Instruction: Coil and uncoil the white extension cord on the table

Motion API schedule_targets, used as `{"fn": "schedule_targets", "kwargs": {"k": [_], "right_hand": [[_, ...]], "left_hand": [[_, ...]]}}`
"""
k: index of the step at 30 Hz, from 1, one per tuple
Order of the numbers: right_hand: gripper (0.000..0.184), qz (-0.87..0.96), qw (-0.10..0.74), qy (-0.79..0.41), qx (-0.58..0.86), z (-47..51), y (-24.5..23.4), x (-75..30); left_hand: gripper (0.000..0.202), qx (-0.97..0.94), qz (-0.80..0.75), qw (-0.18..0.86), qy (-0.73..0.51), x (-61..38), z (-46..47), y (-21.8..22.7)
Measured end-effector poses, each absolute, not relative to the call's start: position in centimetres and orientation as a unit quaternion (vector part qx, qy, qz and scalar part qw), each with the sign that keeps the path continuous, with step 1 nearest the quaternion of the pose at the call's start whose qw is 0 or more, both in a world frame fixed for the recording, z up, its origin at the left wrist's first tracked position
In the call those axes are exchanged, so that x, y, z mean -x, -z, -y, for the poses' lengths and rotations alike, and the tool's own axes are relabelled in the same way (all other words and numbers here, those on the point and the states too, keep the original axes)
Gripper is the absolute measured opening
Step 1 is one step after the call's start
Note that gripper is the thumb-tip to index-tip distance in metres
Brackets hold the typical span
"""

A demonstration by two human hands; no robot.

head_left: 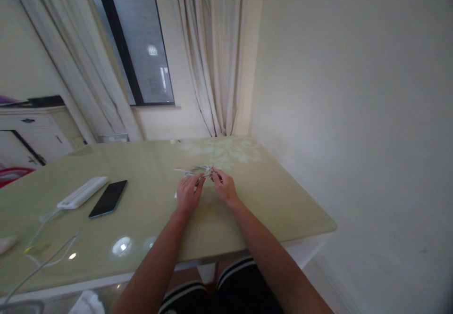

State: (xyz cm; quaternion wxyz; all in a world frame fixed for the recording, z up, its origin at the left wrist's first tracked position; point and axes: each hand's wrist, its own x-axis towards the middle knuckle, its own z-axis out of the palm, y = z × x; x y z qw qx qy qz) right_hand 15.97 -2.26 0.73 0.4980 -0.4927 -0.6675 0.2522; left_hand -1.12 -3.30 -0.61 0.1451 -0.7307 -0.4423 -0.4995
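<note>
Black shorts (244, 290) nearest, six o'clock in head view; thighs partly under table (148, 163), likely so arms reach comfortably. Twelve o'clock from lap: pale looped cable (204, 167) over table, left hand (188, 193) and right hand (224, 185) both pinching it, fingers curled inward, probably to keep loops bunched. Nine o'clock from hands: phone (108, 198), then power strip (83, 193) beyond, apparently set aside, giving hands room. Loose cord (42, 264) at eight.

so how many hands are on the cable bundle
2: the left hand at the near side of the white cable bundle, the right hand at its right end. No other hands show.
</note>
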Motion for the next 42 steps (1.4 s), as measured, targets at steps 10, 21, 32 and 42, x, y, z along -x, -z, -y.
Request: {"fn": "schedule_targets", "kwargs": {"k": [10, 21, 32, 42], "right_hand": [[0.048, 0.513, 0.511, -0.524, 0.448, 1.5, 0.2, -14.9], [0.052, 0.186, 0.658, -0.63, 0.368, 1.0, -0.1, -15.0], [0.066, 0.21, 0.656, -0.6, 0.408, -0.2, 1.3, -14.9], [0.083, 0.247, 0.691, -0.516, 0.442, -1.5, 2.7, -15.3]], "left_hand": [[0.03, 0.809, 0.395, 0.147, 0.41, 0.7, 3.4, 0.9], [0.027, 0.762, 0.413, 0.098, 0.49, 0.4, 3.3, 1.2], [0.035, 0.8, 0.429, 0.101, 0.408, 0.1, 3.6, 0.9], [0.03, 0.722, 0.538, 0.041, 0.433, 0.2, 3.5, 1.2]]}}
